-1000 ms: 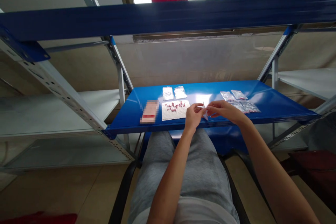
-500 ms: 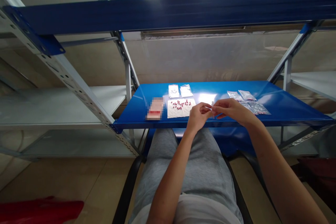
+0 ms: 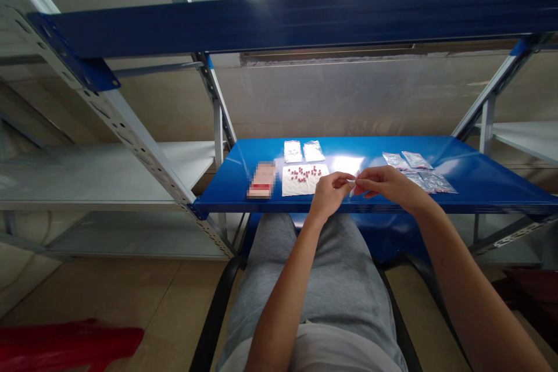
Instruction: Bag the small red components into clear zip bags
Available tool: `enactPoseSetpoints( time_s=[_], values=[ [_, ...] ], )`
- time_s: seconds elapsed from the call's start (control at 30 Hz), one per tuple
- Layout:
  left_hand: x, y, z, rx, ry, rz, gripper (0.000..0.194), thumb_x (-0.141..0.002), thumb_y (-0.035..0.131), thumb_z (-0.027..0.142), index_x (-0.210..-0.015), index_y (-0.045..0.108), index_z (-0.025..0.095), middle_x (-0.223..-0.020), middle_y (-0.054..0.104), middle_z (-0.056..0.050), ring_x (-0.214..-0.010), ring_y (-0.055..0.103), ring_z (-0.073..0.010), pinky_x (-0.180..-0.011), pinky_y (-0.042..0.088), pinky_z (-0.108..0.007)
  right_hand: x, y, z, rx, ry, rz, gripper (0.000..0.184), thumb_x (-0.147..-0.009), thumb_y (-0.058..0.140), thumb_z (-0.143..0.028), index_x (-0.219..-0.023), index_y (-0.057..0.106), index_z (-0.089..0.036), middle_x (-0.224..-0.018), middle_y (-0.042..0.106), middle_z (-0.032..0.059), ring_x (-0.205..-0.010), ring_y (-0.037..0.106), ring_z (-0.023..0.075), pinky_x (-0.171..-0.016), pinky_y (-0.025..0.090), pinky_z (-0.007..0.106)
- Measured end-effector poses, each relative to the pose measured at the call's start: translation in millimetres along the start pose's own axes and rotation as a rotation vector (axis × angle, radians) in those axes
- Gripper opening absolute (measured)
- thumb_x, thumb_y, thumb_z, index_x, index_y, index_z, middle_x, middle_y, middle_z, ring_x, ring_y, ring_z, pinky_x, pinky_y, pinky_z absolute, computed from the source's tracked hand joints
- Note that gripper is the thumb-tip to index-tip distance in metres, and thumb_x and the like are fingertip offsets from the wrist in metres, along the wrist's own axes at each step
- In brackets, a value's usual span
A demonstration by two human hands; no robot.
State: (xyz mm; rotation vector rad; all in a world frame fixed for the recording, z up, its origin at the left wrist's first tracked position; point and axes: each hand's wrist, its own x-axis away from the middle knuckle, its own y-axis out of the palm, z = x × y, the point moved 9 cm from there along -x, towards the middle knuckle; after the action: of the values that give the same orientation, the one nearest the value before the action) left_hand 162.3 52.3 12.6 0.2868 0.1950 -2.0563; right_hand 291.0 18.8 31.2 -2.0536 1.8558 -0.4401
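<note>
Both hands meet above the front edge of the blue tabletop, pinching a small clear plastic bag between them. My left hand is closed on the bag's left side. Fingers and thumb of my right hand grip its right side, and the fingers hide most of it; its contents I cannot make out. Just left of my left hand lies a white cloth with several small red pieces scattered on it. Several filled clear bags lie beyond my right hand.
Behind the cloth lie two stacks of flat white bags. A blurred-out pinkish item is at the left of the blue table. A blue shelf beam crosses overhead, with metal uprights on both sides.
The view has shifted slightly, so the table items appear further right. My hands keep their pinch on the bag, with only a small change in finger position.
</note>
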Motion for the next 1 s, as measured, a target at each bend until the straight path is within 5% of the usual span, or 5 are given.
enactPoseSetpoints(
  time_s=[0.23,0.57,1.0],
  values=[
    [5.5,-1.1,18.6,-0.209,0.078,0.094,0.015,-0.089,0.064,0.014,-0.096,0.076,0.019,-0.085,0.074,-0.004,-0.08,0.067,-0.016,-0.076,0.054,-0.028,-1.9,3.0,8.6,0.044,0.047,0.046,0.033,-0.088,0.064,-0.051,-0.085,0.074,-0.02,-0.086,0.079,0.0081,-0.084,0.075,0.0219,-0.071,0.059,0.03],
    [13.2,4.6,34.0,-0.516,0.226,0.181,0.018,-0.091,0.057,0.01,-0.103,0.068,0.019,-0.087,0.069,-0.005,-0.082,0.064,-0.0178,-0.081,0.051,-0.031,-3.5,2.8,-7.2,0.268,-0.074,0.146,0.026,-0.086,0.054,-0.037,-0.071,0.068,-0.021,-0.07,0.074,0.0033,-0.068,0.069,0.0185,-0.062,0.05,0.027],
    [22.0,22.8,37.6,-0.972,0.253,0.138,0.013,-0.1,0.047,0.016,-0.107,0.057,0.02,-0.101,0.064,-0.008,-0.098,0.059,-0.023,-0.077,0.048,-0.032,-2.1,5.0,-22.4,0.59,-0.135,0.238,0.028,-0.081,0.049,-0.029,-0.056,0.058,-0.021,-0.055,0.066,0.0023,-0.055,0.058,0.0155,-0.057,0.033,0.028]
  ],
)
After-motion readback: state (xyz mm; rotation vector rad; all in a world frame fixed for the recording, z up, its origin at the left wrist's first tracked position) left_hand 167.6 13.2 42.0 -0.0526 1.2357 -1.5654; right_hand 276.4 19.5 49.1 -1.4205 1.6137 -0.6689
